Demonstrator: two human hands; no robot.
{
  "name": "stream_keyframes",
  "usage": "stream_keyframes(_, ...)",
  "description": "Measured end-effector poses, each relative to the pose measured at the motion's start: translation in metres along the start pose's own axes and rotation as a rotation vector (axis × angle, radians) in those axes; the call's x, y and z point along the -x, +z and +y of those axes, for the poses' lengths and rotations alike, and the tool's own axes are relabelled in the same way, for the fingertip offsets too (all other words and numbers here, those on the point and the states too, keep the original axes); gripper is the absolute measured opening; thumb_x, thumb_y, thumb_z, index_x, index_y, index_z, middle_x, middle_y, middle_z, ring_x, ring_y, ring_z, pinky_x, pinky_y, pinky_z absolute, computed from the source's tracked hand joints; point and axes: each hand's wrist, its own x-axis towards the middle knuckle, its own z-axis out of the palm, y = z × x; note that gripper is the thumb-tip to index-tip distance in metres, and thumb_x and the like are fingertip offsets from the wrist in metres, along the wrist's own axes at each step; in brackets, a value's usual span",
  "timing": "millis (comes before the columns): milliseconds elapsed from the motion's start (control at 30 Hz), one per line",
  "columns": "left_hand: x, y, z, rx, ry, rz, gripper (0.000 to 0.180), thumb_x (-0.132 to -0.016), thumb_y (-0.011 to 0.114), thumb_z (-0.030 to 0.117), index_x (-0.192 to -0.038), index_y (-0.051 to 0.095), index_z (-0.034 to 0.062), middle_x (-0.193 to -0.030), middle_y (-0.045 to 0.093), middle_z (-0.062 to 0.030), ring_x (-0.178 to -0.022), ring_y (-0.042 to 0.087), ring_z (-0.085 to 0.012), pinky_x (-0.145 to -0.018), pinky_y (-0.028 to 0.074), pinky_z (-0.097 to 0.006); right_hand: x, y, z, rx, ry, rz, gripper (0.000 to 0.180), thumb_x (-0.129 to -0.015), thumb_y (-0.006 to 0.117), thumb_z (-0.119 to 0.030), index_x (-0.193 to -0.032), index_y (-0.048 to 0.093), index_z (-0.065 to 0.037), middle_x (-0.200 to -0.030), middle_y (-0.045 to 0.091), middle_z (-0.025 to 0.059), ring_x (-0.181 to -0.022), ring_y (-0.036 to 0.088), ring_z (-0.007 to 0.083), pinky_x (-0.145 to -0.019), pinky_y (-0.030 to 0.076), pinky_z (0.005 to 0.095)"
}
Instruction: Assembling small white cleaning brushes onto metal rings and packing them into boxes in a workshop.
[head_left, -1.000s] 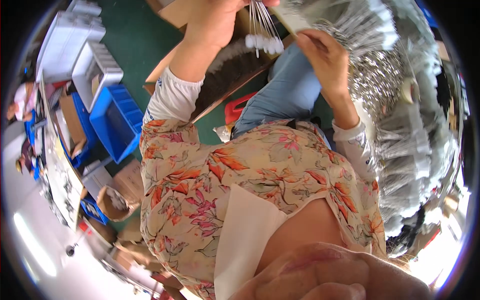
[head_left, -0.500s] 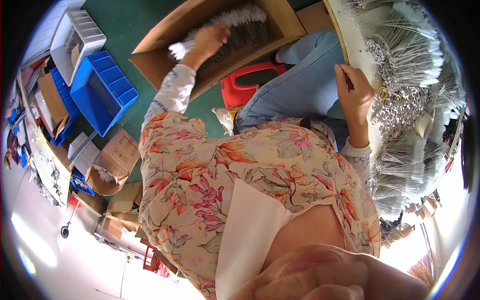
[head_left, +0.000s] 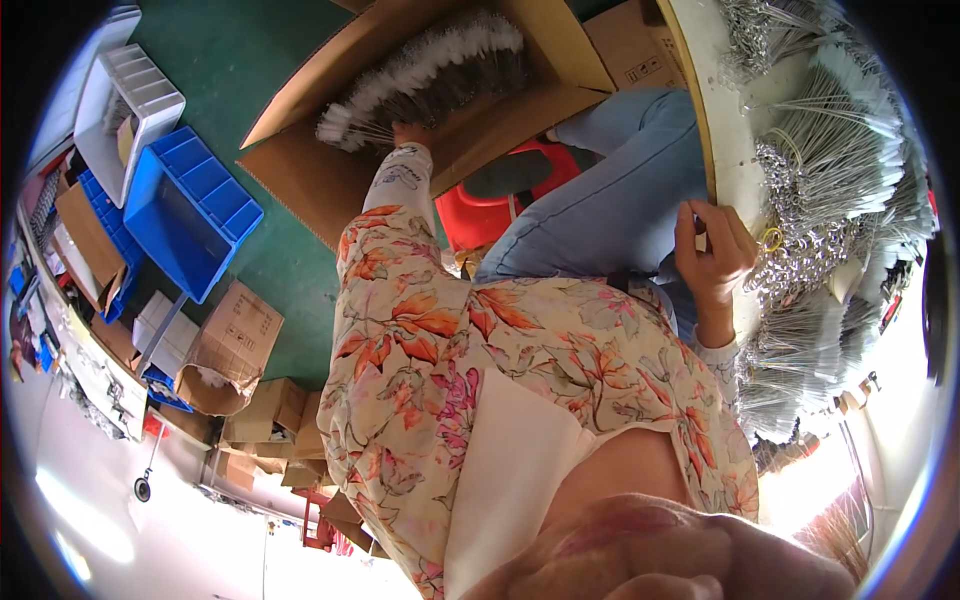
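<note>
An open cardboard box [head_left: 300, 172] stands at the upper middle, holding a long row of thin wire brushes [head_left: 430, 65] with white bristle ends. My left hand [head_left: 411, 133] reaches into it at the near side of the row, touching the wire stems. Its fingers are mostly hidden among them. My right hand [head_left: 715, 250] is raised by the worktable's edge, its fingers curled in a loose pinch; whatever they may hold is too small to make out. Close beside it on the worktable [head_left: 735, 130] lie piled wire brushes [head_left: 835, 150] with looped metal ends.
A red plastic stool [head_left: 470, 220] stands between the box and my jeans-clad leg [head_left: 600, 190]. Blue bins [head_left: 190, 210], a white bin [head_left: 150, 95] and a brown carton [head_left: 235, 335] sit at the left on the green floor [head_left: 290, 255]. Another carton [head_left: 635, 50] lies behind the box.
My left hand has moved from above the brushes down to the near side of the row, lower in the box. My right hand remains by the table edge, fingers still curled. The view has shifted slightly.
</note>
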Motion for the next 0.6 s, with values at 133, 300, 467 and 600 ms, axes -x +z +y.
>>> stream_keyframes(133, 0.035, 0.039, -0.014, 0.182, 0.003, -0.066, 0.031, -0.086, 0.049, 0.028, -0.105, 0.065, 0.01, -0.111, 0.063, -0.0156, -0.095, 0.064, -0.0335, -0.076, 0.05, -0.047, 0.003, 0.003, -0.001, -0.07, -0.013, 0.039, 0.009, -0.071, 0.07, -0.004, -0.072, 0.062, -0.008, -0.056, 0.052, 0.0003, -0.042, 0.05, 0.0121, -0.039, 0.037, 0.024)
stream_keyframes(300, 0.047, -0.006, 0.01, 0.662, -0.096, -0.167, 0.03, -0.085, 0.051, 0.024, -0.101, 0.066, 0.003, -0.093, 0.067, -0.0168, -0.085, 0.065, -0.0294, -0.076, 0.051, -0.038, 0.009, 0.01, 0.011, -0.056, -0.03, 0.109, 0.008, -0.069, 0.07, -0.009, -0.069, 0.062, -0.01, -0.058, 0.053, 0.0003, -0.046, 0.052, 0.0164, -0.042, 0.04, 0.027)
stream_keyframes(467, 0.06, -0.149, 0.013, 1.427, -0.322, 0.069, 0.018, -0.085, 0.056, 0.012, -0.097, 0.065, 0.0025, -0.089, 0.068, -0.0128, -0.084, 0.066, -0.0219, -0.069, 0.052, -0.034, 0.017, -0.001, 0.025, -0.228, -0.102, 0.196, 0.006, -0.071, 0.068, -0.011, -0.07, 0.062, -0.012, -0.061, 0.057, 0.0028, -0.05, 0.055, 0.0189, -0.046, 0.043, 0.0297)
stream_keyframes(600, 0.059, -0.295, 0.01, 1.582, -0.303, 0.514, 0.017, -0.091, 0.054, 0.016, -0.099, 0.062, 0.0028, -0.083, 0.065, -0.0056, -0.071, 0.062, -0.0131, -0.061, 0.051, -0.025, 0.037, -0.033, 0.019, -0.488, -0.002, 0.193, 0.006, -0.072, 0.067, -0.009, -0.069, 0.061, -0.009, -0.062, 0.057, 0.0044, -0.053, 0.058, 0.0218, -0.047, 0.045, 0.0309)
